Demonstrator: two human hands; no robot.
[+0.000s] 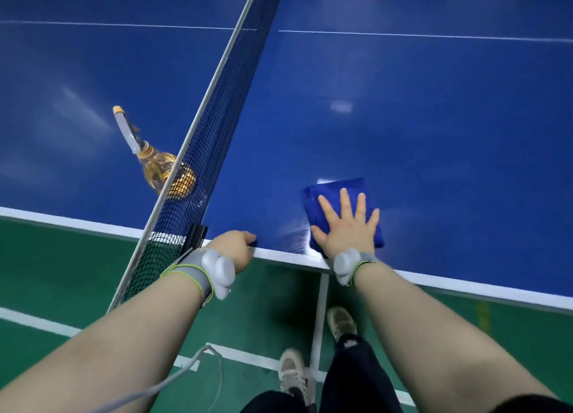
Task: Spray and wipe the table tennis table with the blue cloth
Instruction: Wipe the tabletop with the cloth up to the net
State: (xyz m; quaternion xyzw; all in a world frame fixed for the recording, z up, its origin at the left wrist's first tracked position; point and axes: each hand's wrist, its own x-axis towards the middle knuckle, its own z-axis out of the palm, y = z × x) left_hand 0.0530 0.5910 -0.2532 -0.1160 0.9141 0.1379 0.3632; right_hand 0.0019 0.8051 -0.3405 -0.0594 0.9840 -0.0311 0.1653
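Blue cloth [331, 192], one, beneath right grip [348, 226]; left grip [231, 251] seemingly clasps table edge [279, 255].

The left forearm [124, 335] and right forearm [434, 329] are bare and extend forward. The left hand [231, 251], near left, is knuckles up with its fingers curled over the table edge [280, 255]. The right hand [347, 226], just to the right, lies palm down with its fingers straight and spread, pressing flat on the blue cloth [328, 186]. Each wrist carries a grey strap [192, 273] with a white module.

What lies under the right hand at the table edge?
The folded blue cloth, pressed flat under the right hand with fingers spread. The table surface beneath it is covered and cannot be seen.
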